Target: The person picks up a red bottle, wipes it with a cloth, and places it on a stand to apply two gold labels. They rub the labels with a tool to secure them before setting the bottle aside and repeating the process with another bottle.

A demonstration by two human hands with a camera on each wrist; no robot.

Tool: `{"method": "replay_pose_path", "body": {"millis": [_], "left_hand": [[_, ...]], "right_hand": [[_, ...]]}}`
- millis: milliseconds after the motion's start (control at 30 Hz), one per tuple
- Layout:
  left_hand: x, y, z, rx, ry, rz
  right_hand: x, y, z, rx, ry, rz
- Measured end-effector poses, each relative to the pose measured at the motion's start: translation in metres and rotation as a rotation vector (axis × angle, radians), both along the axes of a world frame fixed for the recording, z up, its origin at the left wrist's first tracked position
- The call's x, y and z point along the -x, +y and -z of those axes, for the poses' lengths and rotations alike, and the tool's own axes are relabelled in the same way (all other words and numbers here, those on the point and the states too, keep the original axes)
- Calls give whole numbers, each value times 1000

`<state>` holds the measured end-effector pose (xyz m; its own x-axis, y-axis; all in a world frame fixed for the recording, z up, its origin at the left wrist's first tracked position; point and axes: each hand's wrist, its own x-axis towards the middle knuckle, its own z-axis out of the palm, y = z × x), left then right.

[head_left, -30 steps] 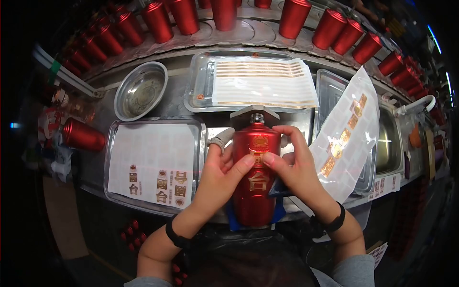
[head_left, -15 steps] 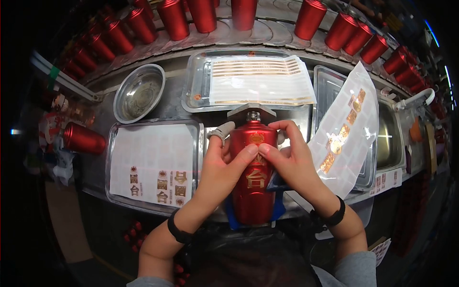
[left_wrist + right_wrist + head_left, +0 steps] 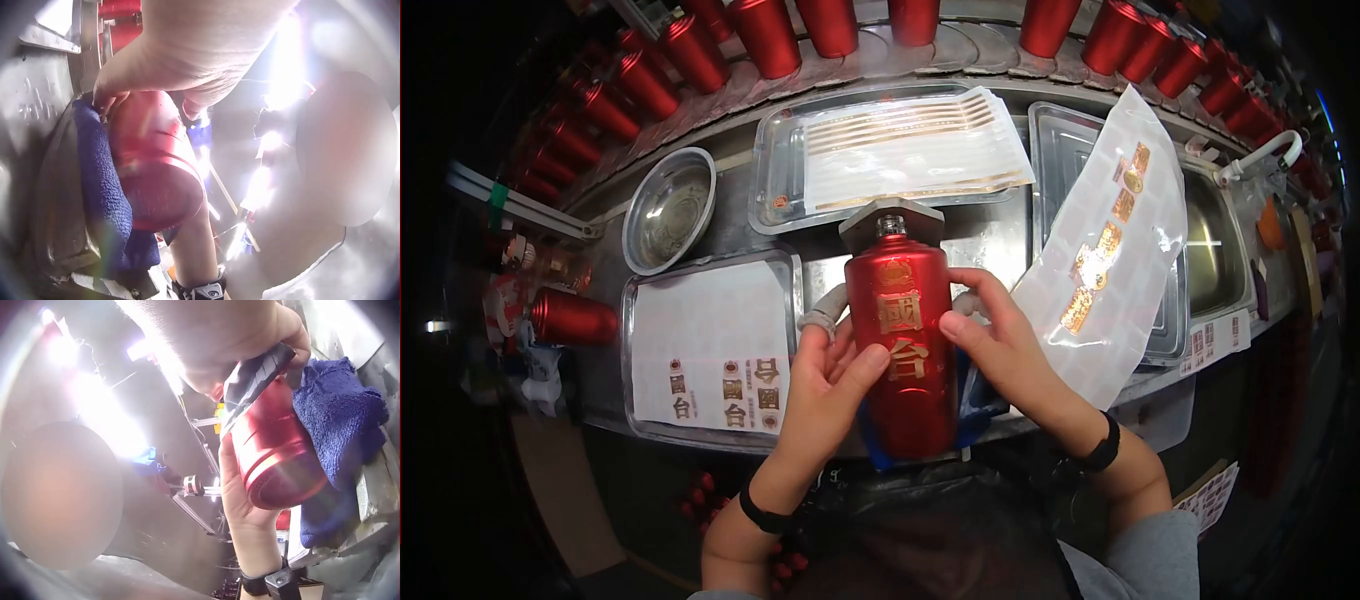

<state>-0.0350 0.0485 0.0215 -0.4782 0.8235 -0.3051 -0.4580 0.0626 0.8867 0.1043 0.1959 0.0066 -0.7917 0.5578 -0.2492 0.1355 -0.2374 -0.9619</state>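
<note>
Gripping: left hand (image 3: 825, 375) and right hand (image 3: 997, 340), around shiny red cylindrical bottle (image 3: 912, 405)
Lettering (image 3: 900, 313): metallic gold, bottle's front, head view only
Base (image 3: 164, 199): round, red, bottle's underside, wrist views only

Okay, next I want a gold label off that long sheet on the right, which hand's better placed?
Probably your right hand: it holds the red bottle on the side nearest the long sheet. Your left hand holds the opposite side and would have to reach across the red bottle.
</note>
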Motion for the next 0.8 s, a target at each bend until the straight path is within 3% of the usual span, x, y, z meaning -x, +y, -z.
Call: {"method": "replay_pose_path", "body": {"millis": [233,433,633,800], "left_hand": [[-12,3,-5,86,194,38],[-7,1,-2,18,66,4],[-14,4,-2,79,174,-1],[-17,12,-3,56,146,-51]], "right_hand": [[1,-5,11,-44,41,34],[-2,-4,10,-59,27,21],[-5,-8,1,-203,-52,-16],[-3,-9,9,-124,32,13]]}}
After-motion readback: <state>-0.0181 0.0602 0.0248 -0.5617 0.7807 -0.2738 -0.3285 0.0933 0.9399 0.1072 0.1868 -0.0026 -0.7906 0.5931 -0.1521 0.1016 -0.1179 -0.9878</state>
